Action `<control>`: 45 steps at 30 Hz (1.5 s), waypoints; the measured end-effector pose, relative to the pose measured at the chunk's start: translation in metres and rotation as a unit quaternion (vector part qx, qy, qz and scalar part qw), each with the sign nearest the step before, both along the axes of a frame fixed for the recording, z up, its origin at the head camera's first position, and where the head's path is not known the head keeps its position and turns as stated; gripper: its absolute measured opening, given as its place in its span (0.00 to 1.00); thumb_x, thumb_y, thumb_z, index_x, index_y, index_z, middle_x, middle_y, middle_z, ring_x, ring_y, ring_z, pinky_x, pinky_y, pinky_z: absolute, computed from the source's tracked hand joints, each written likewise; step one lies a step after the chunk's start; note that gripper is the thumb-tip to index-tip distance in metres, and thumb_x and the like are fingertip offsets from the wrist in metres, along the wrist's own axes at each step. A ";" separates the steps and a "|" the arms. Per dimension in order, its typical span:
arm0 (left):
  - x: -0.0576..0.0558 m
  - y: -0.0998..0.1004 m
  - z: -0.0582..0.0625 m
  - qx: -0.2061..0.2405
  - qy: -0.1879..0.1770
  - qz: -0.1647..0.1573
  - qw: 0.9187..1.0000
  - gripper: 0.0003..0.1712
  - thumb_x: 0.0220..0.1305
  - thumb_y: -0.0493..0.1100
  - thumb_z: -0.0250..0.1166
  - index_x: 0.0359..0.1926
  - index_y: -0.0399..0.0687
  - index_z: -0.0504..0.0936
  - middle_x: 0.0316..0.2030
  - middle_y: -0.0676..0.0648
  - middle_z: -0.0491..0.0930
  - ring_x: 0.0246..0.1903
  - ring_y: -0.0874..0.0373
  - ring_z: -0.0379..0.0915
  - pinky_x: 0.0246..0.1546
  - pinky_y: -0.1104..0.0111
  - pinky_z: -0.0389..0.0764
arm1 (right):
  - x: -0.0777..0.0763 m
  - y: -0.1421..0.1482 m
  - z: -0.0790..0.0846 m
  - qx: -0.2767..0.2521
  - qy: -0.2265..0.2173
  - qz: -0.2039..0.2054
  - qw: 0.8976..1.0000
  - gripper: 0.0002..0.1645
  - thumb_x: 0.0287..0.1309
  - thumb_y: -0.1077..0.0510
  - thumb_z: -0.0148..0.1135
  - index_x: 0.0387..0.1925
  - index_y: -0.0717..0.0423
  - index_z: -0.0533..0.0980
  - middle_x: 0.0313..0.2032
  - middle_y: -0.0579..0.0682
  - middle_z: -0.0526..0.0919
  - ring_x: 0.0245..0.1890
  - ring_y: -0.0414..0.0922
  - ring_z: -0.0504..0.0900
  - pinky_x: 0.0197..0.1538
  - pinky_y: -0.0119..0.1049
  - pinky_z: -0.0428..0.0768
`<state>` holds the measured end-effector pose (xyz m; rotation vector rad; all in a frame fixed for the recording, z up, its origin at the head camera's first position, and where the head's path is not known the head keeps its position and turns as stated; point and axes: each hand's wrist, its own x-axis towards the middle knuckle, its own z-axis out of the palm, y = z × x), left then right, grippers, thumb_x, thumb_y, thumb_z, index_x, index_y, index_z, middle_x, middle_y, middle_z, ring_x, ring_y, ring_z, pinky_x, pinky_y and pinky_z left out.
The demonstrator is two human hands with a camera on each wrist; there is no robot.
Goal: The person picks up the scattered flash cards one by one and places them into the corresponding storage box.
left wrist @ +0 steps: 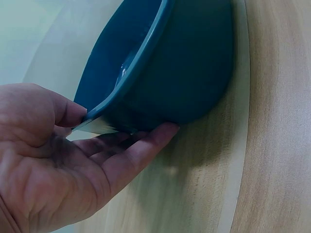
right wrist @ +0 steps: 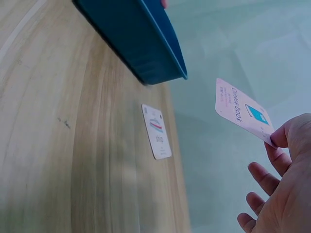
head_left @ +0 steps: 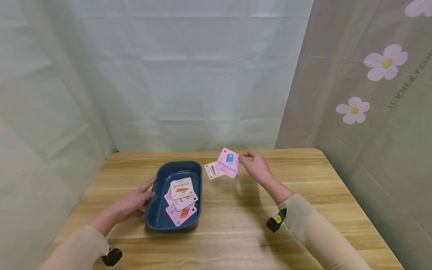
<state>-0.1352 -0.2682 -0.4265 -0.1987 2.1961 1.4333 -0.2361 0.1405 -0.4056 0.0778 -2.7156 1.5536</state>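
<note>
In the head view my right hand (head_left: 256, 165) pinches a pink flash card (head_left: 228, 162) printed "Chinese book" by one corner, thumb against forefinger. The right wrist view shows the same card raised above the table, the other fingers of that hand loosely bent. Below it a white flash card (right wrist: 157, 132) with a boat picture lies flat on the wood, partly covered by the pink one in the head view. My left hand (head_left: 133, 200) grips the left side of a dark blue plastic tub (left wrist: 189, 58), thumb at the rim and fingers against the outer wall.
Several flash cards lie overlapped inside the tub, a cream "lifeboat" card (head_left: 182, 187) on top and a pink card (head_left: 180, 215) with a red book nearest me. The wooden table (head_left: 233, 240) meets a pale curtain (head_left: 202, 75) behind.
</note>
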 end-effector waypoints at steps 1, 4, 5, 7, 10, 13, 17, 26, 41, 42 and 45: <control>0.000 0.000 0.000 -0.001 0.000 0.000 1.000 0.40 0.81 0.44 0.45 0.82 0.67 0.33 0.76 0.24 0.39 0.64 0.28 0.63 0.42 0.51 0.84 | 0.000 -0.001 0.001 -0.002 0.000 0.001 1.000 0.17 0.66 0.48 0.58 0.43 0.56 0.81 0.55 0.57 0.81 0.30 0.48 0.70 0.27 0.36 0.65; 0.000 -0.001 -0.001 -0.002 0.000 -0.002 1.000 0.40 0.81 0.45 0.45 0.82 0.67 0.34 0.77 0.24 0.38 0.65 0.26 0.60 0.43 0.48 0.84 | -0.001 -0.004 0.003 -0.004 0.000 0.001 1.000 0.17 0.66 0.48 0.59 0.44 0.57 0.82 0.57 0.57 0.81 0.36 0.50 0.73 0.31 0.37 0.68; 0.000 -0.001 -0.001 -0.002 0.000 -0.002 1.000 0.40 0.81 0.45 0.45 0.82 0.67 0.34 0.77 0.24 0.38 0.66 0.26 0.60 0.44 0.47 0.84 | -0.001 -0.005 0.004 -0.006 0.000 0.001 1.000 0.17 0.65 0.48 0.60 0.44 0.57 0.82 0.57 0.57 0.81 0.38 0.50 0.74 0.32 0.37 0.69; 0.000 -0.001 -0.002 -0.001 -0.001 -0.001 1.000 0.40 0.81 0.45 0.45 0.82 0.67 0.34 0.77 0.24 0.37 0.67 0.25 0.58 0.45 0.45 0.83 | 0.000 -0.008 0.006 -0.008 0.000 0.002 1.000 0.17 0.65 0.49 0.60 0.44 0.57 0.82 0.58 0.57 0.80 0.39 0.50 0.74 0.32 0.38 0.70; -0.001 -0.001 -0.001 0.001 -0.002 -0.001 1.000 0.41 0.81 0.45 0.45 0.82 0.67 0.33 0.77 0.24 0.36 0.68 0.24 0.56 0.45 0.44 0.83 | 0.000 -0.011 0.008 -0.011 0.001 0.004 1.000 0.16 0.65 0.49 0.60 0.44 0.57 0.82 0.59 0.57 0.80 0.36 0.51 0.73 0.29 0.37 0.69; -0.001 -0.001 0.000 0.001 -0.003 -0.001 1.000 0.40 0.81 0.45 0.45 0.82 0.68 0.33 0.77 0.25 0.36 0.68 0.24 0.56 0.45 0.43 0.82 | 0.000 -0.014 0.009 -0.009 0.004 0.007 1.000 0.16 0.66 0.49 0.60 0.44 0.57 0.82 0.60 0.57 0.80 0.38 0.51 0.74 0.29 0.37 0.68; -0.001 -0.001 0.001 0.001 -0.001 -0.004 1.000 0.40 0.82 0.45 0.44 0.82 0.68 0.33 0.77 0.24 0.36 0.68 0.24 0.56 0.45 0.44 0.83 | 0.001 -0.019 0.010 -0.006 0.005 0.008 1.000 0.17 0.66 0.48 0.60 0.44 0.56 0.83 0.59 0.57 0.80 0.45 0.52 0.75 0.33 0.38 0.71; -0.001 0.000 0.002 0.003 -0.002 -0.003 1.000 0.40 0.81 0.44 0.44 0.82 0.67 0.33 0.76 0.23 0.37 0.69 0.23 0.54 0.46 0.43 0.82 | 0.003 -0.031 0.010 -0.012 0.014 0.019 1.000 0.15 0.65 0.49 0.61 0.42 0.56 0.83 0.53 0.56 0.83 0.45 0.52 0.75 0.38 0.41 0.72; -0.001 -0.001 0.002 0.002 0.000 -0.004 1.000 0.40 0.82 0.44 0.44 0.82 0.68 0.33 0.76 0.23 0.38 0.67 0.24 0.58 0.44 0.47 0.84 | 0.009 -0.052 0.011 -0.026 0.022 0.044 0.998 0.12 0.64 0.51 0.61 0.39 0.55 0.83 0.48 0.52 0.84 0.28 0.45 0.70 0.23 0.34 0.65; 0.000 -0.001 0.002 0.003 0.000 -0.003 1.000 0.40 0.81 0.44 0.45 0.82 0.68 0.33 0.76 0.23 0.38 0.67 0.24 0.58 0.44 0.47 0.84 | 0.009 -0.054 0.011 -0.026 0.022 0.047 0.998 0.12 0.64 0.51 0.61 0.39 0.55 0.82 0.48 0.52 0.84 0.27 0.45 0.70 0.23 0.34 0.65; 0.000 -0.001 0.002 0.006 -0.001 -0.004 1.000 0.40 0.81 0.44 0.45 0.82 0.68 0.33 0.76 0.23 0.38 0.67 0.24 0.58 0.44 0.47 0.84 | 0.009 -0.058 0.011 -0.024 0.020 0.055 0.998 0.12 0.65 0.51 0.61 0.40 0.55 0.82 0.48 0.53 0.83 0.21 0.43 0.67 0.21 0.33 0.64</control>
